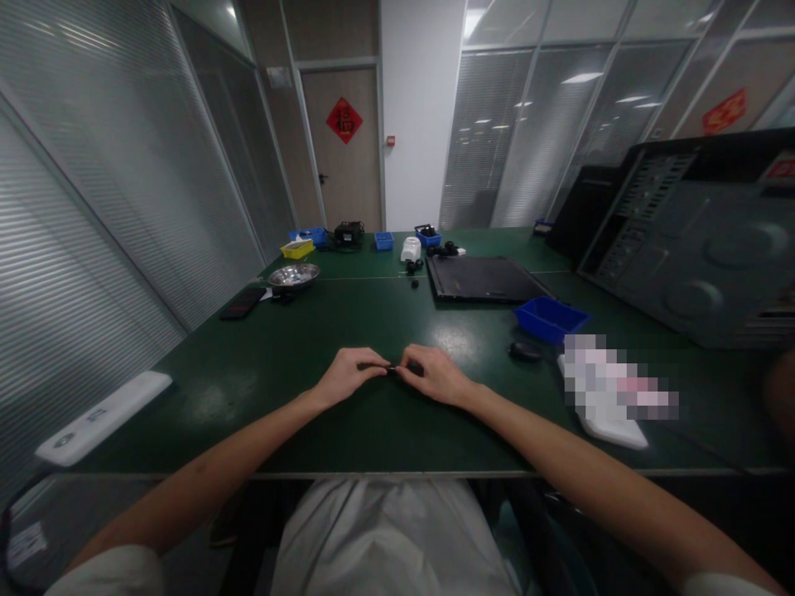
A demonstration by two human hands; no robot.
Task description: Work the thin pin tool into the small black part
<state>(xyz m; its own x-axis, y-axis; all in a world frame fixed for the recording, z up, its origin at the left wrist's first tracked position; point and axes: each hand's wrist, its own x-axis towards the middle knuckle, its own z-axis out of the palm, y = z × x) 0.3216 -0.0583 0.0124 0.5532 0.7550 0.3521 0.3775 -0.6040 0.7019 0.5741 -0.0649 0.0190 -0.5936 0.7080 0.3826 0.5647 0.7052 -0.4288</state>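
Above the green tabletop (279,348), near its front edge, my two hands are close together. My left hand (349,374) is closed in a pinch on one side of a small dark thin piece (392,369). From the other side my right hand (438,376) pinches the same piece, its fingers curled. Fingers cover most of the piece, so its exact kind cannot be made out. A black computer mouse (525,352) lies to the right of my right hand, apart from it. Behind the mouse sits a blue plastic tray (550,321).
A closed black laptop (488,279) lies further back. At left are a metal bowl (294,276), a dark phone (243,304) and a long white box (105,416). Several small bins line the far edge. A computer case (701,248) and a white flat object (612,426) are at right.
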